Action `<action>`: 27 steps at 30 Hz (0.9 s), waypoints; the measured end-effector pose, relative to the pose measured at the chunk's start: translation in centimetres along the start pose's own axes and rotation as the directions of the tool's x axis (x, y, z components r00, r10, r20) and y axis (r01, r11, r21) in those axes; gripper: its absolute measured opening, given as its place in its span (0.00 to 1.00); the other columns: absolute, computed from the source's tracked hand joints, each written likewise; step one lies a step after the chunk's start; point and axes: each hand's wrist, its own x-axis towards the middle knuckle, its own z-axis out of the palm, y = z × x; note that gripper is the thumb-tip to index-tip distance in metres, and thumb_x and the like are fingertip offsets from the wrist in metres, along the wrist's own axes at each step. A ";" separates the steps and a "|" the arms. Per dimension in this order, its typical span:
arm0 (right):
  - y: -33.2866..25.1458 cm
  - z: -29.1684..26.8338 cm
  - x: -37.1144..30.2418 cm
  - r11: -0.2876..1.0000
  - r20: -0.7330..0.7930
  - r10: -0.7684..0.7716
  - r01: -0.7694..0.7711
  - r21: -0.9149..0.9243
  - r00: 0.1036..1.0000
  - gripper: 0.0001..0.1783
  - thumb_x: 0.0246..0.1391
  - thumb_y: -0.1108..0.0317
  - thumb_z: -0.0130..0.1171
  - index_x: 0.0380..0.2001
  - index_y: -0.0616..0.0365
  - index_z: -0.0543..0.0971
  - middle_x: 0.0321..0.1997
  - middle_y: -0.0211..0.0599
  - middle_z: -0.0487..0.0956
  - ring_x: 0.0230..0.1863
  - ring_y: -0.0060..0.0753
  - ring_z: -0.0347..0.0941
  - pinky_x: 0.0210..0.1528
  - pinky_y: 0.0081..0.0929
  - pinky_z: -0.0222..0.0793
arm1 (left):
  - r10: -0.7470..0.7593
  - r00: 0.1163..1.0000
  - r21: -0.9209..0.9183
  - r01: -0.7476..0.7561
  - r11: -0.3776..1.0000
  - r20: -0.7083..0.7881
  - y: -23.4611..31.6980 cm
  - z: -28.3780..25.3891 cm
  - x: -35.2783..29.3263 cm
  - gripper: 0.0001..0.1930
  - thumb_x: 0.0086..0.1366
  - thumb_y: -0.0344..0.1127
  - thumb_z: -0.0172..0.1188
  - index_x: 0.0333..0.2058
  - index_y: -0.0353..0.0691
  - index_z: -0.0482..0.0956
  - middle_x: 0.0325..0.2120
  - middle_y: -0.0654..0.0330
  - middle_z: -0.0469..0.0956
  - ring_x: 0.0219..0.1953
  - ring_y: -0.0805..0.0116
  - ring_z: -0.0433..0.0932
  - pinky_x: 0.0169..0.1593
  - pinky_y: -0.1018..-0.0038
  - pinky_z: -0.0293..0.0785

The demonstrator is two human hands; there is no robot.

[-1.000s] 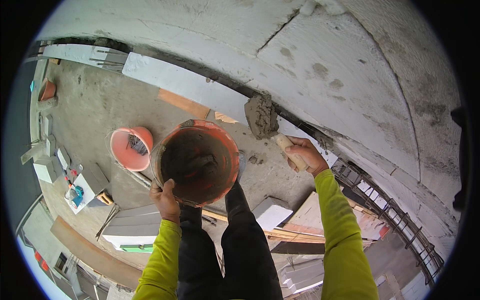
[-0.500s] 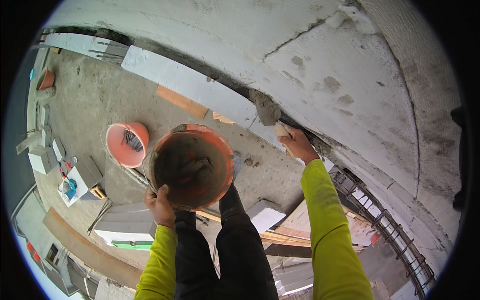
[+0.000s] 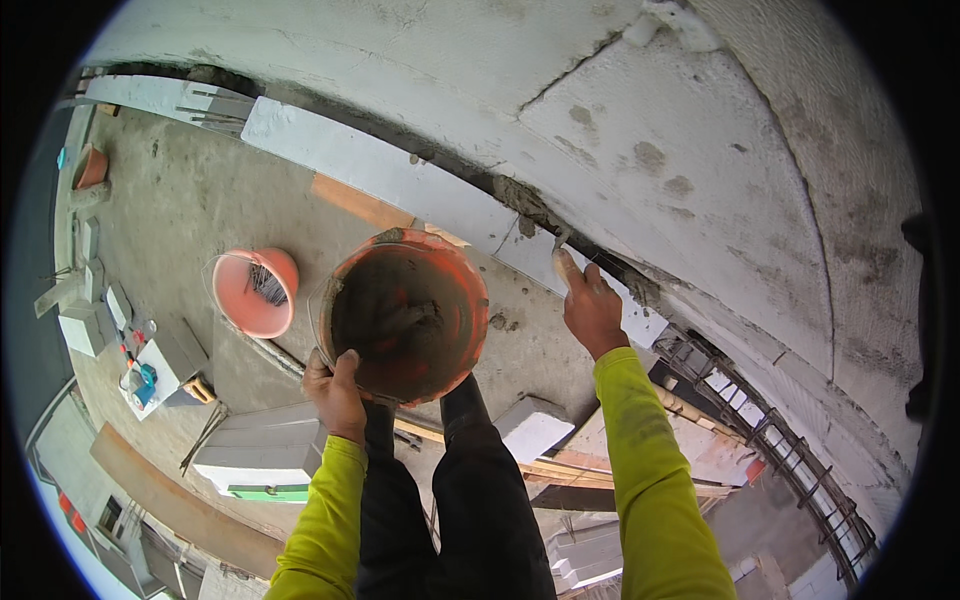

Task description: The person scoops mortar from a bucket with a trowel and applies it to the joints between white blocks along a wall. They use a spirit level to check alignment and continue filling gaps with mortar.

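Observation:
My left hand (image 3: pixel 337 392) is closed on the near-left rim of an orange bucket (image 3: pixel 468 290), tipped so that its inside faces me. Grey wet mortar (image 3: pixel 385 310) coats the walls and lies in the bottom. In my right hand (image 3: pixel 594 312) is a trowel (image 3: pixel 567 268), gripped by its pale handle. Its blade points away from me, turned nearly edge-on at the gap between the white block row (image 3: pixel 390 170) and the pale wall (image 3: pixel 700 230); little of it shows. Mortar (image 3: pixel 522 198) lies in that gap, just left of the trowel.
A pink bucket (image 3: pixel 262 318) holding thin metal pieces stands on the floor to the left. White blocks (image 3: pixel 255 450) and boards (image 3: pixel 180 500) lie near my legs. A rebar cage (image 3: pixel 790 460) runs along the wall at right. Bars (image 3: pixel 215 110) stick out over the block row.
The trowel blade, loaded with mortar before, has turned over toward the gap, and its load no longer shows on it. The bucket has shifted slightly right and away from me.

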 end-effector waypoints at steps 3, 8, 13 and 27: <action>-0.8 -0.4 -0.6 0.998 0.078 0.057 -0.056 -0.022 0.995 0.38 0.48 0.72 0.60 0.65 0.49 0.67 0.41 0.47 0.76 0.37 0.51 0.80 0.37 0.42 0.78 | -0.019 1.000 -0.011 0.019 1.000 0.016 0.2 0.9 0.3 0.02 0.60 0.28 0.61 0.29 0.39 0.77 0.22 0.67 0.73 0.16 0.82 0.68 0.14 0.84 0.67; -4.7 -6.0 -6.6 0.873 -0.037 -0.088 0.095 0.479 0.995 0.36 0.49 0.72 0.60 0.64 0.52 0.69 0.41 0.47 0.75 0.36 0.52 0.78 0.34 0.43 0.77 | -0.006 1.000 -0.022 0.006 1.000 0.020 1.0 1.4 1.4 0.10 0.59 0.26 0.61 0.22 0.42 0.70 0.18 0.70 0.69 0.15 0.84 0.64 0.13 0.83 0.61; -10.0 -7.8 -7.1 0.894 -0.010 -0.402 0.395 0.210 0.915 0.37 0.48 0.75 0.58 0.65 0.55 0.67 0.42 0.47 0.73 0.33 0.50 0.78 0.33 0.41 0.78 | 0.130 0.978 0.051 -0.140 0.989 0.163 1.8 2.3 1.1 0.17 0.57 0.24 0.62 0.18 0.44 0.62 0.16 0.73 0.62 0.18 0.83 0.59 0.20 0.81 0.55; -11.5 -5.0 -9.1 0.232 0.466 -0.539 -0.408 0.883 0.701 0.39 0.53 0.72 0.64 0.69 0.55 0.65 0.37 0.31 0.79 0.26 0.17 0.72 0.32 0.21 0.72 | 0.397 0.794 0.040 -0.466 0.884 0.460 7.1 1.2 -0.7 0.17 0.50 0.22 0.62 0.18 0.40 0.59 0.17 0.68 0.60 0.21 0.78 0.56 0.26 0.77 0.56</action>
